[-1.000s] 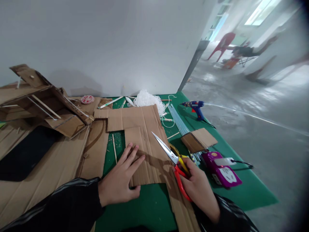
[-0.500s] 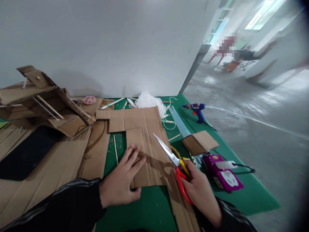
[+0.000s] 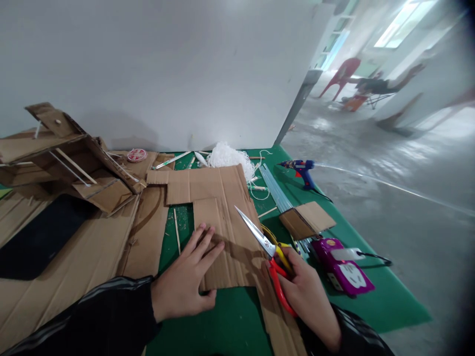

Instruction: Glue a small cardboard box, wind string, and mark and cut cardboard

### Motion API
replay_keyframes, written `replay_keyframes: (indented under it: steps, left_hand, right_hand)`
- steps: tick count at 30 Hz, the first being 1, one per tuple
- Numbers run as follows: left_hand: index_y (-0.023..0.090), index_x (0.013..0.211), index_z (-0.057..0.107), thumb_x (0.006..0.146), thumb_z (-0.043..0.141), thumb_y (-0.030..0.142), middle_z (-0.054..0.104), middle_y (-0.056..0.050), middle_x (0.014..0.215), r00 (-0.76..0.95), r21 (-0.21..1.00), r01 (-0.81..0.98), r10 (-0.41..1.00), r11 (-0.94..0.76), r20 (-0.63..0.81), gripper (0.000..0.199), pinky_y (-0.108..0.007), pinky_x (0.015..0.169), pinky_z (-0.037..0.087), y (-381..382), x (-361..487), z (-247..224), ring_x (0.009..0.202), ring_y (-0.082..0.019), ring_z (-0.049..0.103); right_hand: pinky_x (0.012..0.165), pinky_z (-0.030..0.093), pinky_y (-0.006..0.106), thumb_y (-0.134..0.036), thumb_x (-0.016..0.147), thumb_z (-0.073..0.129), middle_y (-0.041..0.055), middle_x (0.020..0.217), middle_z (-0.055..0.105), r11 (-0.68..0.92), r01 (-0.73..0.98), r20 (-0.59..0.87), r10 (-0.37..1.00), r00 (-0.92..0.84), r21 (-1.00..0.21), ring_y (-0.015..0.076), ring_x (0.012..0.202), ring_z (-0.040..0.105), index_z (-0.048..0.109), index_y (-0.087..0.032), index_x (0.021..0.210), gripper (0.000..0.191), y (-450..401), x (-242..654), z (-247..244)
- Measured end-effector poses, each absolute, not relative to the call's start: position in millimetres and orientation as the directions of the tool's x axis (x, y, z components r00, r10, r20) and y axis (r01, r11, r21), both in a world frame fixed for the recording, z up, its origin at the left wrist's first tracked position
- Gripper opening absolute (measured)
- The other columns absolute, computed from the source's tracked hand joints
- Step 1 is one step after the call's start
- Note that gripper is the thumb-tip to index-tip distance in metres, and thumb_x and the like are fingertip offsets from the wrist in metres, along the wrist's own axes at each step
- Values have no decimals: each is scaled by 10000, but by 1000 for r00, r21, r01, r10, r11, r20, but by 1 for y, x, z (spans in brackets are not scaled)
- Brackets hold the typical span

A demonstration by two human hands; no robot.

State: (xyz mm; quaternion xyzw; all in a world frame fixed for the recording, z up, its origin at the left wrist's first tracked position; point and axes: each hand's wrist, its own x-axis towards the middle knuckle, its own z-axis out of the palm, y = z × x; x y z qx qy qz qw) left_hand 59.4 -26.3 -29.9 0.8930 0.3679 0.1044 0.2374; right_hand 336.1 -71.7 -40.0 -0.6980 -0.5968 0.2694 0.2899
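My left hand [image 3: 191, 277] lies with spread fingers on a small cardboard rectangle [image 3: 206, 211], which rests on a larger cut cardboard sheet [image 3: 233, 190]. The thumb reaches past the sheet's lower edge. Scissors [image 3: 272, 249] with red and yellow handles are in my right hand [image 3: 306, 294], fingers wrapped round the handles. Their blades look closed and point up and left above the sheet. A yellow ring-shaped item, partly hidden, lies behind the scissors.
A cardboard structure [image 3: 67, 153] and a black flat object [image 3: 48, 237] are at left. White string [image 3: 230, 157] lies behind. A glue gun [image 3: 304, 170], clear sticks [image 3: 276, 188], a folded cardboard piece [image 3: 315, 217] and a purple power block [image 3: 343, 267] are at right.
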Motion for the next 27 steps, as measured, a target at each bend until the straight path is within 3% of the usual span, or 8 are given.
replay_keyframes:
  steps: [17, 24, 27]
  left_hand:
    - [205, 1510, 267, 728, 633, 225, -18, -60, 1636, 714, 481, 612, 700, -627, 4, 864, -543, 1170, 228, -26, 59, -30, 1487, -327, -48]
    - [207, 1505, 280, 713, 662, 220, 13, -66, 1637, 716, 504, 597, 698, -624, 16, 880, -546, 1171, 228, -26, 58, -29, 1485, -345, -30]
    - [208, 1512, 262, 722, 660, 225, 11, -65, 1637, 718, 503, 597, 696, -626, 14, 885, -544, 1173, 224, -26, 58, -29, 1485, -341, -32]
  right_hand:
    - [712, 490, 277, -258, 795, 555, 54, 880, 686, -111, 676, -14, 989, 147, -728, 208, 778, 632, 581, -181, 973, 195, -73, 335, -38]
    - [683, 509, 254, -401, 817, 594, 43, 855, 681, -188, 603, -35, 966, 256, -775, 200, 765, 636, 581, -183, 996, 282, -74, 340, -29]
    - [686, 515, 278, -456, 813, 585, 61, 894, 697, -273, 669, -33, 937, 348, -692, 222, 783, 661, 581, -192, 1043, 350, -78, 355, -21]
